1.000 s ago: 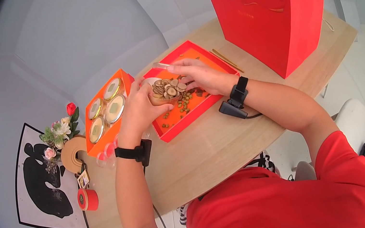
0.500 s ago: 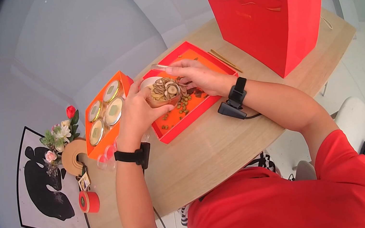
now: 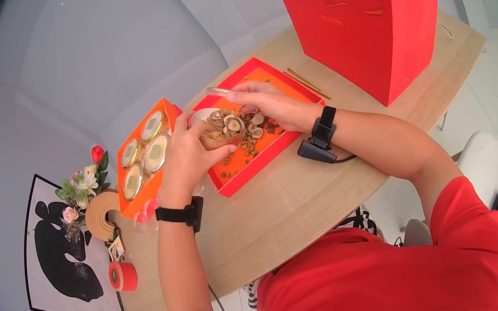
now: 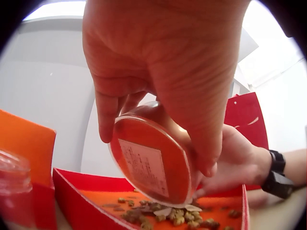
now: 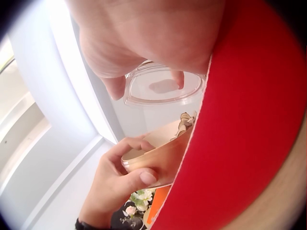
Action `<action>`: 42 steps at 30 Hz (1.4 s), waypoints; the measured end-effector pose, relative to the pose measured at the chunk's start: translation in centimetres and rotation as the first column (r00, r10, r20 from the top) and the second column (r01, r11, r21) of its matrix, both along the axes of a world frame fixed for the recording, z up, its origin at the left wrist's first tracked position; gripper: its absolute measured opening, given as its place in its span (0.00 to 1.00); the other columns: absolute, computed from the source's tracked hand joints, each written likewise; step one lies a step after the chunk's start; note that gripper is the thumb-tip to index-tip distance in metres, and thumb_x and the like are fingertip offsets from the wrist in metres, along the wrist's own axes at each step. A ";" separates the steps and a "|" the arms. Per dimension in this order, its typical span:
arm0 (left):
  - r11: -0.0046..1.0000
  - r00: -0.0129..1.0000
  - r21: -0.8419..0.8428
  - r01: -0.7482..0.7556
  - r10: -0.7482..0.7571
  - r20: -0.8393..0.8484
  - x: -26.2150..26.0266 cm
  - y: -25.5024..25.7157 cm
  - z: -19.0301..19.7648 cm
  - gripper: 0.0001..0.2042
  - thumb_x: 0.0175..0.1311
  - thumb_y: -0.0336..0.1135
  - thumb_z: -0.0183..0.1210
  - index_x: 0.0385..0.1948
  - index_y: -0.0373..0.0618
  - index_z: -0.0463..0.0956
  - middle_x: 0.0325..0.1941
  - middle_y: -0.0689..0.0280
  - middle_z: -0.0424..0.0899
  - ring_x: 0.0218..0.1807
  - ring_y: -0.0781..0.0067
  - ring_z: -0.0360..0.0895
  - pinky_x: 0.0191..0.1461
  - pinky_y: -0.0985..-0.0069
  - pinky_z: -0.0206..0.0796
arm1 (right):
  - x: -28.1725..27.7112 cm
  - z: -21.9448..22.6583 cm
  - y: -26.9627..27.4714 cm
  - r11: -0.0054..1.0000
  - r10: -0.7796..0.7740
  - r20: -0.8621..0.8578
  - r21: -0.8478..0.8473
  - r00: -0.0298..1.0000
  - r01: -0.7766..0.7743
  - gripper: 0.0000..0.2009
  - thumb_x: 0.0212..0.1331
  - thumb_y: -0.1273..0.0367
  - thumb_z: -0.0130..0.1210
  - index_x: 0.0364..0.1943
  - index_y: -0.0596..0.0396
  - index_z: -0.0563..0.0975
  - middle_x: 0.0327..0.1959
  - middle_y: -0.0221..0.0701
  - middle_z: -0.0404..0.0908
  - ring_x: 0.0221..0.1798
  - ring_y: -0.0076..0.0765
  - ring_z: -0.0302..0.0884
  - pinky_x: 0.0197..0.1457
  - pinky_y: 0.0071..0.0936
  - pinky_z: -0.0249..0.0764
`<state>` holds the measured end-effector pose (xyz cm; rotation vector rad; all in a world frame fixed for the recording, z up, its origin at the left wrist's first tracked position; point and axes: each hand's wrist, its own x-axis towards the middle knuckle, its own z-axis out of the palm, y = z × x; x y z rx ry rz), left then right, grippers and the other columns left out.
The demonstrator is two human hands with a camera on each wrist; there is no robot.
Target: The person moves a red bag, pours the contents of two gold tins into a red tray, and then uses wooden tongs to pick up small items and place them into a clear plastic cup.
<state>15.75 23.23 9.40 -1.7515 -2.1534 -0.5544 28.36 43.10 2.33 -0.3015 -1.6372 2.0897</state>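
Note:
My left hand (image 3: 184, 157) grips a round container tilted over a red tray (image 3: 231, 184); the left wrist view shows its labelled base (image 4: 144, 165). Dried brown slices (image 3: 231, 123) fill its mouth, and some lie past its rim above the tray. Green-brown pieces (image 3: 250, 146) and darker flakes are scattered on the tray's orange floor. A clear lid (image 5: 144, 99) is pinched in my right hand (image 3: 277, 109), above the container's far side. In the right wrist view the left thumb and fingers are curled round the container wall (image 5: 165, 163).
An orange box (image 3: 132, 207) with several gold-rimmed jars (image 3: 157, 153) stands left of the tray. Clear containers (image 3: 148, 216), flowers (image 3: 85, 179) and a red tin (image 3: 123, 275) are at the left. Thin gold sticks (image 3: 308, 82) lie by the tray; a tall red bag (image 3: 352, 24) stands behind right.
Brown slices have slid out of the tilted container toward the right, onto or above the tray's pieces. Both hands keep nearly the same place and the same holds.

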 end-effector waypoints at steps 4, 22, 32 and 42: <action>1.000 0.999 -0.023 -0.002 0.002 -0.032 -0.1 -0.1 0.0 0.24 0.47 0.47 0.83 0.41 0.40 0.89 0.75 0.42 0.75 0.60 0.43 0.86 0.58 0.54 0.83 | 0.1 0.0 -0.1 0.999 -0.034 0.004 0.003 0.999 0.034 0.33 0.69 0.42 0.66 0.67 0.50 0.76 0.60 0.31 0.78 0.62 0.28 0.73 0.63 0.29 0.68; 0.912 0.917 -0.396 -0.105 -0.065 -0.393 1.4 1.5 3.6 0.20 0.42 0.39 0.84 0.34 0.37 0.88 0.71 0.47 0.76 0.64 0.50 0.82 0.65 0.59 0.79 | 0.1 0.0 0.0 0.998 -0.055 0.019 0.009 0.998 0.055 0.34 0.69 0.42 0.66 0.68 0.51 0.76 0.60 0.30 0.78 0.61 0.28 0.73 0.64 0.31 0.68; 0.832 0.598 -0.478 -0.282 -0.237 -0.765 2.5 4.3 2.9 0.19 0.44 0.44 0.83 0.35 0.44 0.90 0.60 0.59 0.78 0.58 0.60 0.81 0.54 0.68 0.84 | 0.2 0.0 0.5 1.000 -0.023 -0.026 0.015 0.999 0.024 0.47 0.62 0.40 0.70 0.74 0.61 0.68 0.72 0.48 0.72 0.74 0.47 0.68 0.73 0.45 0.70; 0.771 0.593 -0.482 -0.416 -0.171 -0.787 0.7 4.5 4.0 0.20 0.46 0.46 0.82 0.36 0.44 0.90 0.63 0.62 0.78 0.59 0.61 0.80 0.54 0.70 0.83 | -0.4 -0.4 0.5 0.996 -0.086 0.000 0.031 0.996 0.086 0.42 0.65 0.40 0.68 0.71 0.57 0.71 0.65 0.37 0.74 0.66 0.36 0.70 0.66 0.35 0.70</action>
